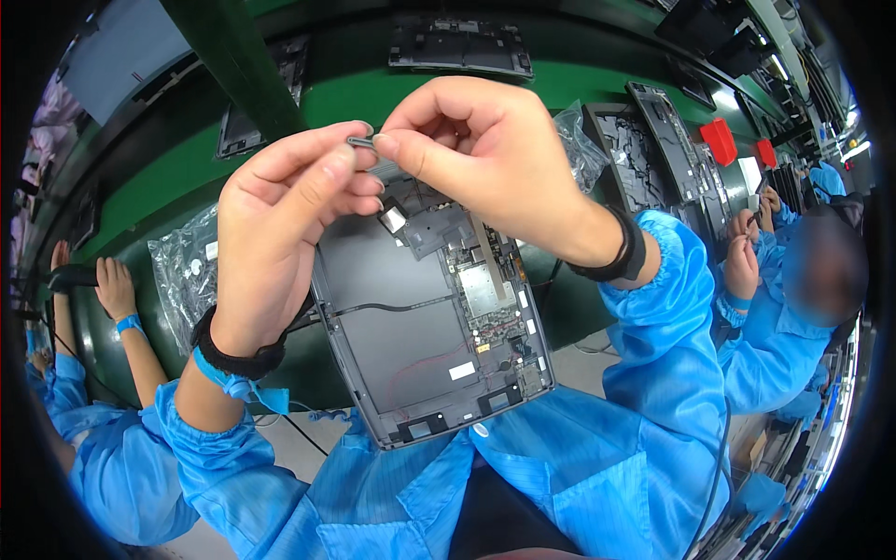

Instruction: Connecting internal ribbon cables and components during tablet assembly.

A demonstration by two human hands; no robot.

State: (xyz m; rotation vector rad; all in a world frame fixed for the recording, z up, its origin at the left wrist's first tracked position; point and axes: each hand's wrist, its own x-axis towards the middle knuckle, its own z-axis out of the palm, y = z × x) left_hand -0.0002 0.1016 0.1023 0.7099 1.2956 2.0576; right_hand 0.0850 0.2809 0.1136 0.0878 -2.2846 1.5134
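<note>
My left hand [280,210] and my right hand [485,154] meet above an opened dark grey device chassis [383,280]. A small, narrow dark strip-shaped part [360,142] is pinched between the fingertips of both hands; its exact kind is too small to tell. Below the fingers, the chassis shows a circuit board [485,289] along its right side and a black cable [397,306] across its middle. A small module with a silvery face [394,220] sits just under my left fingers. Part of the chassis' far edge is hidden by my hands.
Clear plastic bags [187,271] lie left of the chassis, with another bag [581,149] at right. More opened chassis [459,49] rest on the green bench, beside red bins [719,142]. A green post [233,65] rises at far left. Co-workers [793,299] sit on both sides.
</note>
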